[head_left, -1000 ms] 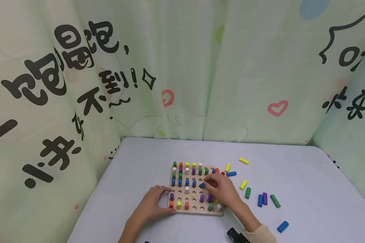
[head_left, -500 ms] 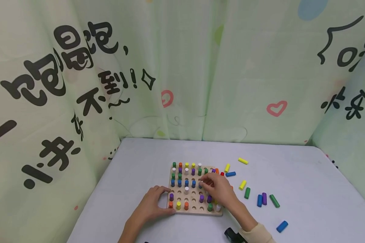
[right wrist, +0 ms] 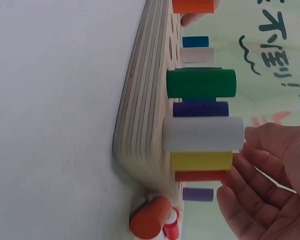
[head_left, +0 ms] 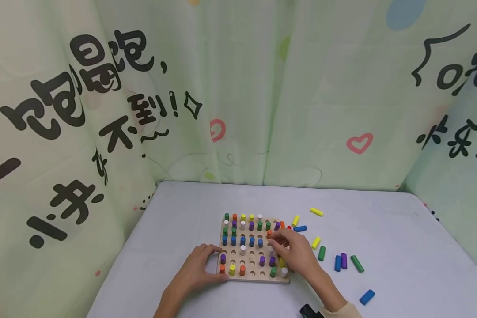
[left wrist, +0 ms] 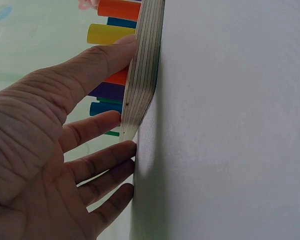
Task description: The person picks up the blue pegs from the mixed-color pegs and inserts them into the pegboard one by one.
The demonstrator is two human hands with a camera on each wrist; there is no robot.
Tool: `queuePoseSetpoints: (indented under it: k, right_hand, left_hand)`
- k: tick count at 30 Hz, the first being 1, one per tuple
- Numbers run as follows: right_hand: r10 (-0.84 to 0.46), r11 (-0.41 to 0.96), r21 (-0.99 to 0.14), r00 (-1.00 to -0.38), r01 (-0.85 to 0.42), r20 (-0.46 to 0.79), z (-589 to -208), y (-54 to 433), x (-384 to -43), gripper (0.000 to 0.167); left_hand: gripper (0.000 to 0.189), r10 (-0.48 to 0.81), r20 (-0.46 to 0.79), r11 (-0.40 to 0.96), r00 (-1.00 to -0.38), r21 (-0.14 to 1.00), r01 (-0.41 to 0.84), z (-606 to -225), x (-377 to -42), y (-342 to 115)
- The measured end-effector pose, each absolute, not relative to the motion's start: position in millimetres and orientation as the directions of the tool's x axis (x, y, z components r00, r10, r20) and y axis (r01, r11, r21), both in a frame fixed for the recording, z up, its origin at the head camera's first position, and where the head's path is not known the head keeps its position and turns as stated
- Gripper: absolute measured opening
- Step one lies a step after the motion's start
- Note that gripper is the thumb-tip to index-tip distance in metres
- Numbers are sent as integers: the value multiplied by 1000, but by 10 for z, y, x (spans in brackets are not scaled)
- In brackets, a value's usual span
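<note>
A wooden pegboard (head_left: 247, 279) holding pegs of several colours lies on the table. My left hand (head_left: 202, 264) rests at its near left corner. In the left wrist view the thumb touches the layered board edge (left wrist: 146, 55), and the other fingers stretch out straight and spread. Over the right part of the board is my right hand (head_left: 296, 251), its fingertips close to an orange peg (head_left: 269, 234) and a blue peg (head_left: 260, 242). The right wrist view shows its fingers loosely bent behind a white peg (right wrist: 205, 134), with nothing visible between them.
Loose pegs lie right of the board, among them a yellow peg (head_left: 316, 212), a green peg (head_left: 357, 263), a purple peg (head_left: 343, 260) and a blue peg (head_left: 367, 297). A black object (head_left: 311, 311) sits by the right forearm. Printed curtains (head_left: 238, 88) surround the table.
The blue peg that my right hand pinched now stands in the row of blue pegs. The right hand has let go of it and shifted slightly right. The left hand stays put.
</note>
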State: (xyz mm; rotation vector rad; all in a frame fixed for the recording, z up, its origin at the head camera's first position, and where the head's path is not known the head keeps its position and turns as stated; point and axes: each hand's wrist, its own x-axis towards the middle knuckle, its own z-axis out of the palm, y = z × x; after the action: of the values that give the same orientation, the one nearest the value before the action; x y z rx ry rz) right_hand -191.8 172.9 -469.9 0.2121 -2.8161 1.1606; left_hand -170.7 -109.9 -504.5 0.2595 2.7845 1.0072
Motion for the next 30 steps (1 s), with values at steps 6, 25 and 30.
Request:
queuePoseSetpoints:
  k: [6, 25, 30]
  right_hand:
    - [-85, 706, -688, -985, -167, 151, -4705, 1837, -1884, 10]
    - [-20, 738, -661, -983, -136, 180, -4772, 2166, -1878, 15]
    - [-1, 743, -660, -986, -114, 169, -4788, 2219, -1899, 16]
  left_hand:
    - [69, 210, -101, 755, -972, 649, 96, -5054, -1696, -1103]
    - [68, 217, -92, 755, -972, 647, 108, -5040, -1693, -1097]
    - [68, 220, -86, 754, -972, 646, 114, -5051, -1691, -1096]
